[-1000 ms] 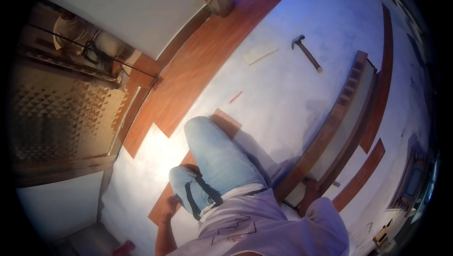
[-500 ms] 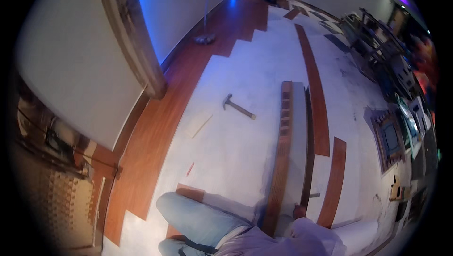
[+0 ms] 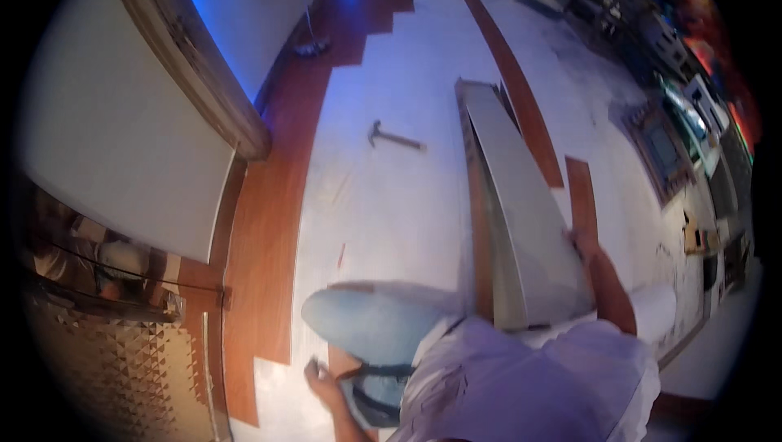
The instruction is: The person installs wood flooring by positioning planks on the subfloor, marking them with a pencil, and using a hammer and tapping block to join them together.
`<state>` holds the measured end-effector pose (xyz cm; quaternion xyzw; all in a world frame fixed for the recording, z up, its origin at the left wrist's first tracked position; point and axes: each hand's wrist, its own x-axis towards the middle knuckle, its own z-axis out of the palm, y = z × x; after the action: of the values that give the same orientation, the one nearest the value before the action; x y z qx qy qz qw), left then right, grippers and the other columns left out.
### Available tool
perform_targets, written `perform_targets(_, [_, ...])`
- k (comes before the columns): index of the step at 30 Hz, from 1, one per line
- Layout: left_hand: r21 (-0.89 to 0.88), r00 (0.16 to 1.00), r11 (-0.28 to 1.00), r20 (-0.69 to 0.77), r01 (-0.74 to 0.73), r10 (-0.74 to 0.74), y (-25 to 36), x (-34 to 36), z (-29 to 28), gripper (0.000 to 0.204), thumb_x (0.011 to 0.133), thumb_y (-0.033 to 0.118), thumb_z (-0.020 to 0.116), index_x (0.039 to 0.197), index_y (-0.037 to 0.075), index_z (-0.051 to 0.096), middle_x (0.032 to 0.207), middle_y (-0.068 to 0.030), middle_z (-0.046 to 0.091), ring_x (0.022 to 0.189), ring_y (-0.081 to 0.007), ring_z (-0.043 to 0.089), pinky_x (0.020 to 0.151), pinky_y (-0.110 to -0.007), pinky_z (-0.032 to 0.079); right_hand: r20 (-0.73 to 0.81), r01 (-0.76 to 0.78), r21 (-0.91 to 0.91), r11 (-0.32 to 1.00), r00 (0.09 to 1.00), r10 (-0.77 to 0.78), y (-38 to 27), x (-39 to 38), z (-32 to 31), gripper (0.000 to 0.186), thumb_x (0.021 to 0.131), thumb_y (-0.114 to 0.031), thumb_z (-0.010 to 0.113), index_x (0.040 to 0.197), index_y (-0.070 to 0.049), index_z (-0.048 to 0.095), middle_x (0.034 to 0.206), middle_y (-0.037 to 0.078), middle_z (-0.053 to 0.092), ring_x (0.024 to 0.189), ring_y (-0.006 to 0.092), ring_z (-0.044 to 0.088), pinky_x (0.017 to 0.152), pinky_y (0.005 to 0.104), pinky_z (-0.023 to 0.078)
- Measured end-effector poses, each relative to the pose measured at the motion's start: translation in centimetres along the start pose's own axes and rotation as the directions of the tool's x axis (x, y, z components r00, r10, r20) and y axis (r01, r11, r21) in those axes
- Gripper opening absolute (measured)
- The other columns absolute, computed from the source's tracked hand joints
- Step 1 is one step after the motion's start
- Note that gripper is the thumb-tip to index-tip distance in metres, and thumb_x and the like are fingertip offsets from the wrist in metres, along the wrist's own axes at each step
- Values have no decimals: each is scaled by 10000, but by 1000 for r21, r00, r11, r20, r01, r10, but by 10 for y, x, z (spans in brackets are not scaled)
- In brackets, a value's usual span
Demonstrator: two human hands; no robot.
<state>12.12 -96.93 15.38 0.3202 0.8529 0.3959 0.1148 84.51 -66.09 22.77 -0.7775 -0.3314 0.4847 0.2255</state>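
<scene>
My right hand (image 3: 580,242) grips the right edge of a long pale grey board (image 3: 529,222), tilted up over a long open cardboard box (image 3: 481,255). My left hand (image 3: 318,377) is beside my bent knee, its fingers blurred, so I cannot tell whether they hold anything. Under that knee is a short wood-look plank (image 3: 342,356). A hammer (image 3: 395,136) lies on the white floor underlay left of the box, with a red pencil (image 3: 340,256) and a thin pale strip (image 3: 342,188) nearer me.
Laid planks (image 3: 261,263) run along the left wall beside a timber post (image 3: 195,67) and a mop (image 3: 311,47). Loose planks (image 3: 513,83) lie right of the box. A framed piece (image 3: 660,153) and stacked furniture (image 3: 619,22) line the right. A person partly shows in a left-side reflection (image 3: 122,263).
The view has swung toward the room's far end. My right hand has moved up the box, and the grey board in it is now raised and tilted. My left hand has come back into view.
</scene>
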Motion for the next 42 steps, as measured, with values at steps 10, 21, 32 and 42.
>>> perform_targets(10, [-692,625,559,697,457,352,199,-14,53,618,1035,364,615,1457,-62,466,1307,-177,638,1198,-269,614,1066,-382,469,448,-32,560,828,852,-270,-143,-74,212,233,996,-173,600,1103,27,655,1040,127,712,976,243,703,893,378,564])
perform_targets(21, [-727,755,204,615,655,-229,222,-12,-6,576,929,84,692,1432,-57,448,1308,-152,599,1195,-258,600,992,-371,500,829,-380,345,858,552,-89,-92,-168,353,457,1040,-219,580,1414,5,443,1390,204,569,1218,346,626,1040,489,510])
perform_targets(32, [-726,840,435,390,533,-379,253,-21,-120,620,822,185,760,1310,-129,544,1158,-182,667,1007,-281,677,887,-377,541,648,-655,676,338,309,-696,-64,82,346,424,1051,-341,541,1378,-71,536,1420,149,580,1328,318,542,1137,495,412])
perform_targets(42, [-665,899,609,367,432,-237,209,-17,-159,656,772,268,825,1260,-110,604,1165,-162,683,1067,-260,658,926,-367,511,300,-92,888,450,858,-416,-170,64,316,434,1045,-242,512,1406,-1,498,1425,166,569,1319,336,543,1157,475,398])
